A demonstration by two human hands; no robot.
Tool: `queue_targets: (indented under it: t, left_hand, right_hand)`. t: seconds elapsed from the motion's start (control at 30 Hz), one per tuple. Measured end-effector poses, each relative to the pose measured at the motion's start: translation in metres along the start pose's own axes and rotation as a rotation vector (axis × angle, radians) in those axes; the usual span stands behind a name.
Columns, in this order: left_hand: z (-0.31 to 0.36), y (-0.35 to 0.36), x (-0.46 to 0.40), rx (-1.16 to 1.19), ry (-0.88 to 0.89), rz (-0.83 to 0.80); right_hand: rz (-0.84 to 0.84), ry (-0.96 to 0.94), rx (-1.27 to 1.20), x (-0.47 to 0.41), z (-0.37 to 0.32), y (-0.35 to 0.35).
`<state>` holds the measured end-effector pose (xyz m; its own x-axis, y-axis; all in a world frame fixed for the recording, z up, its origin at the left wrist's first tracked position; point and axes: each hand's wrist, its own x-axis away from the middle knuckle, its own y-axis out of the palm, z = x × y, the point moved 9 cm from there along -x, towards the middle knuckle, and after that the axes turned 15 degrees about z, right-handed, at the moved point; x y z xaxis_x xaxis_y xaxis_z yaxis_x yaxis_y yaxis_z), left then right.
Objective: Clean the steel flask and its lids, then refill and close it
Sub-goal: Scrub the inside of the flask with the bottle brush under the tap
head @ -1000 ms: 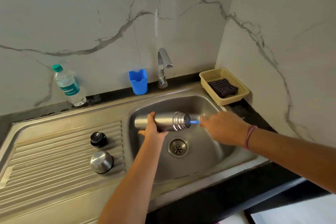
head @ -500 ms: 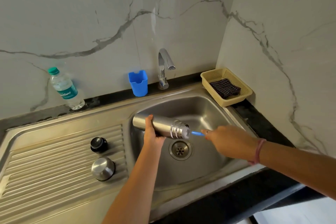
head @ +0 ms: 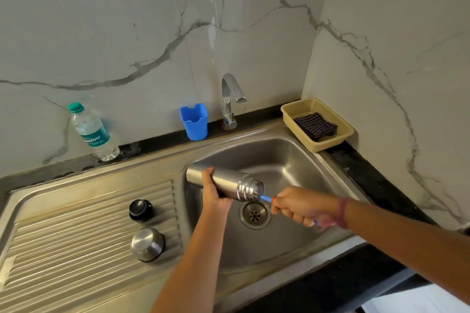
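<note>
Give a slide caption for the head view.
Left hand holds steel flask sideways over sink basin; right hand works blue-handled brush into its mouth.

Brushed steel flask (head: 229,181), sink (head: 292,160)

The left hand (head: 215,193) grips the steel flask (head: 226,184), held nearly level over the sink (head: 292,160). The right hand (head: 301,207) holds a blue brush handle (head: 265,198) at the flask mouth. Two lids, black lid (head: 140,209) and steel lid (head: 147,244), lie on the drainboard (head: 76,236).
</note>
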<state>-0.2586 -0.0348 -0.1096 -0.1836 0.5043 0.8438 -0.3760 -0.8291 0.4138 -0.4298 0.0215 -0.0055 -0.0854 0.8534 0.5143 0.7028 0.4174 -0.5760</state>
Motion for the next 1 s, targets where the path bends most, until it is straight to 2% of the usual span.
queue_targets:
  t: [0.03, 0.07, 0.17, 0.23, 0.37, 0.4, 0.47, 0.53, 0.6, 0.63, 0.73, 0.8, 0.83, 0.9, 0.93, 1.0]
  left_hand:
    - [0.003, 0.0, -0.001, 0.009, 0.003, -0.007]
    - [0.005, -0.001, -0.002, 0.019, 0.003, -0.013]
    - [0.01, -0.004, -0.003, 0.031, 0.007, -0.01]
    - [0.01, -0.003, 0.0, 0.023, 0.014, -0.019]
    - [0.001, 0.0, 0.007, 0.009, 0.006, -0.007]
    - [-0.003, 0.001, 0.008, 0.006, -0.004, -0.008]
    - [-0.009, 0.002, 0.011, -0.003, -0.019, -0.008]
    - [-0.009, 0.0, 0.01, -0.018, -0.015, -0.006]
    - [-0.01, -0.002, 0.009, -0.041, -0.011, -0.001]
    - [-0.009, -0.003, 0.009, -0.049, -0.007, -0.002]
    - [-0.009, -0.004, 0.01, -0.044, -0.015, -0.003]
    - [-0.007, -0.002, 0.012, -0.034, -0.005, -0.015]
    - [-0.005, -0.002, 0.013, -0.029, 0.004, -0.015]
    - [-0.001, 0.0, 0.014, -0.033, 0.038, -0.004]
    - [0.0, 0.001, 0.014, -0.028, 0.046, 0.004]
    - [-0.004, 0.003, 0.017, -0.027, 0.048, 0.017]
  right_hand:
    - [-0.077, 0.162, -0.224, 0.007, 0.005, 0.0]
    - [-0.112, 0.23, -0.307, 0.011, 0.008, -0.004]
    - [-0.101, 0.16, -0.145, 0.018, 0.017, -0.02]
    - [-0.008, 0.019, 0.099, 0.018, 0.017, -0.028]
    - [0.428, -0.441, 0.948, 0.02, -0.014, -0.029]
    - [0.502, -0.519, 1.059, 0.022, -0.022, -0.024]
    - [0.534, -0.624, 1.182, 0.021, -0.03, -0.014]
    - [0.512, -0.613, 1.138, 0.019, -0.032, -0.011]
    - [0.424, -0.471, 0.874, 0.013, -0.028, -0.015]
    - [0.308, -0.36, 0.656, 0.008, -0.019, -0.015]
    - [-0.058, 0.173, -0.23, 0.008, 0.018, -0.005]
    - [-0.164, 0.332, -0.503, 0.019, 0.03, -0.004]
    - [-0.185, 0.341, -0.52, 0.025, 0.033, -0.005]
    - [-0.129, 0.251, -0.372, 0.023, 0.04, -0.01]
    - [-0.049, 0.149, -0.19, 0.019, 0.04, -0.016]
    - [0.2, -0.12, 0.359, 0.013, 0.032, -0.032]
